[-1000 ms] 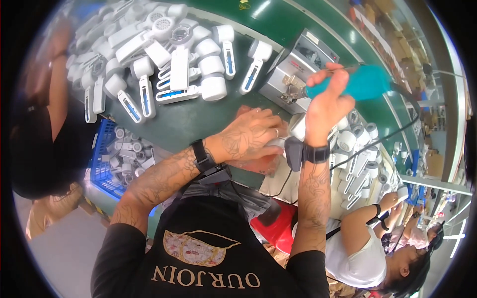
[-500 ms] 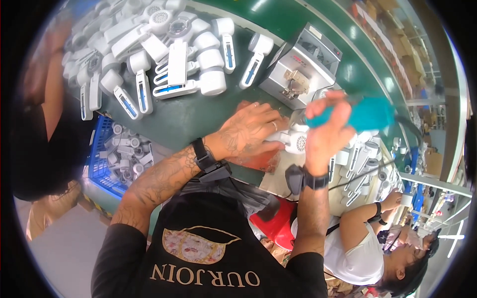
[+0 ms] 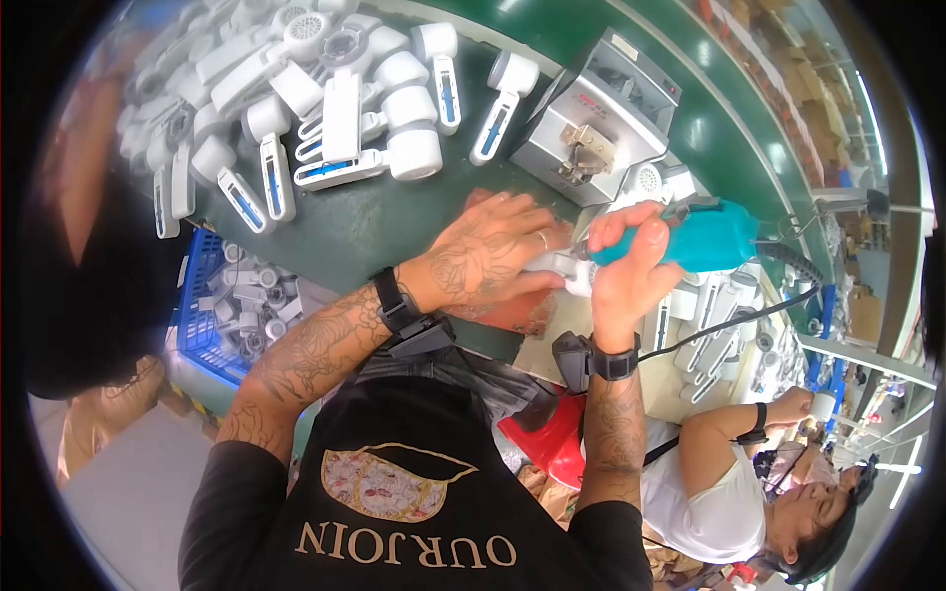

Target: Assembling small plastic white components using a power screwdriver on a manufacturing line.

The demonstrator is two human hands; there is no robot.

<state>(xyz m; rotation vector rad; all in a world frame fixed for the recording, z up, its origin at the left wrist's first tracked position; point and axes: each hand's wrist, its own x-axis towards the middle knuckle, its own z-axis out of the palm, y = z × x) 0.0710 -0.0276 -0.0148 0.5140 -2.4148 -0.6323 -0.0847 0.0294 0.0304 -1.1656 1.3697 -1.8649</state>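
Note:
Under my left hand [image 3: 493,246] lies a white handheld fan part [image 3: 579,280], mostly covered by my fingers, which grip it against the bench. My right hand [image 3: 631,271] is wrapped round a teal electric screwdriver [image 3: 717,236] with a dark cable. The driver lies nearly level, its front end pointing left at the fan part. My fingers hide its tip, so I cannot tell whether it touches. A reddish-brown mat [image 3: 517,313] sits beneath my left hand.
A grey metal box with a brass fitting [image 3: 591,118], like a screw feeder, stands beyond my hands. White fan parts [image 3: 409,148] are heaped at far left. More fill a blue basket [image 3: 202,330]. Co-workers sit on both sides; one wears a white shirt [image 3: 705,492].
My right hand has brought the screwdriver left and slightly down, closer over the fan part, covering more of its round head. My left hand stays on the part.

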